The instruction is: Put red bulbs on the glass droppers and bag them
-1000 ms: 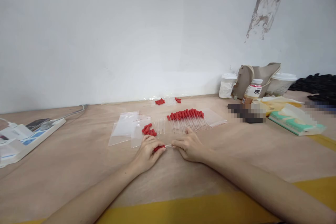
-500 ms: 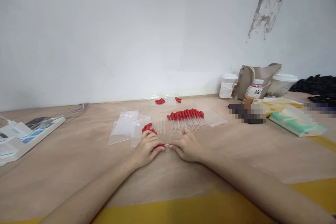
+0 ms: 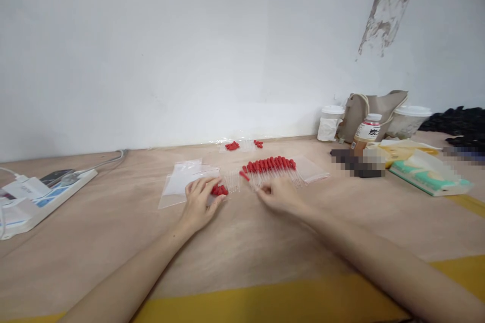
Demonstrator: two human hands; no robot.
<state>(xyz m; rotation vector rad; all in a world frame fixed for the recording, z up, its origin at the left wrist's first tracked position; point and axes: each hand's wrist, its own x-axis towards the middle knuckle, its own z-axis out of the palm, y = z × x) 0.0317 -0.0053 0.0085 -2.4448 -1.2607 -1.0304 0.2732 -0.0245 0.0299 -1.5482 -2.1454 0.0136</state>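
Observation:
My right hand is closed on the glass end of a dropper with a red rubber bulb. This dropper lies slanted at the left end of a row of red-bulbed droppers, its bulb pointing away from me. My left hand is open, thumb and fingers apart, reaching over a small pile of loose red rubber bulbs; its fingers hide part of the pile. Between the pile and the row lie several bare glass tubes.
Clear plastic bags lie left of the pile, and another bag lies right of the row. More red bulbs sit near the wall. A power strip is at left; a bottle, cups and a tissue pack stand right.
My hands have moved apart. The right hand has carried the dropper forward and right to the row's end. The left has let go of its bulb and moved back-left to the loose bulbs.

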